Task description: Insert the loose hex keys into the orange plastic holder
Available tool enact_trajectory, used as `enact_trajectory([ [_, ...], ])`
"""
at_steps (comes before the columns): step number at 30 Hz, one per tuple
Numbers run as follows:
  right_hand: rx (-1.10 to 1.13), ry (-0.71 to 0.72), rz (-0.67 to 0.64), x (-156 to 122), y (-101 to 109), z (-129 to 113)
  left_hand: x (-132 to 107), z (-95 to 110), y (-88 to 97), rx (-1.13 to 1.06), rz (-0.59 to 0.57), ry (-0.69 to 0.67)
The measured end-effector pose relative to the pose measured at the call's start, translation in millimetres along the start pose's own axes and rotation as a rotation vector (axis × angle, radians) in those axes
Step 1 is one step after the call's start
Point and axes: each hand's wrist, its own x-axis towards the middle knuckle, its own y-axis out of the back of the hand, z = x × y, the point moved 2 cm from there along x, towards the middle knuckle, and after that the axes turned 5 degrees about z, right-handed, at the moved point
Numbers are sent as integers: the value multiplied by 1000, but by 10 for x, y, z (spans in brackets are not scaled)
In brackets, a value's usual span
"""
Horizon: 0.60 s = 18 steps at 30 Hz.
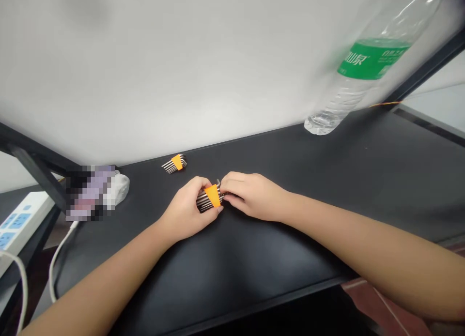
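Observation:
An Allen key set [212, 196] in an orange holder lies in my left hand [189, 207], thumb and fingers closed round its two sides. The straight metal shafts point left into the palm, and the short bent ends stick out on the right. My right hand [247, 193] is at those bent ends, fingertips pinched together on one of the keys; the tips partly hide it. Farther back on the black table [232, 258] lies a second Allen key set [177, 162], also in an orange holder, untouched by either hand.
A large clear plastic bottle [374, 60] with a green label stands at the back right against the white wall [203, 74]. At the left are a white crumpled item [118, 190], a blurred-out object, a white cable [54, 263] and a power strip [22, 220]. Dark frame bars flank the table.

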Motion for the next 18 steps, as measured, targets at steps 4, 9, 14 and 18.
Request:
enact_trajectory([
  [4, 25, -2, 73, -25, -23, 33, -15, 0, -22, -43, 10, 20],
  [9, 63, -18, 61, -17, -14, 8, -36, -8, -22, -93, 1, -2],
  [14, 119, -111, 68, 1, 4, -64, -46, 8, -13, -7, -14, -35],
  [18, 202, -195, 60, 7, -10, -70, -46, 39, -11, 99, -23, -64],
])
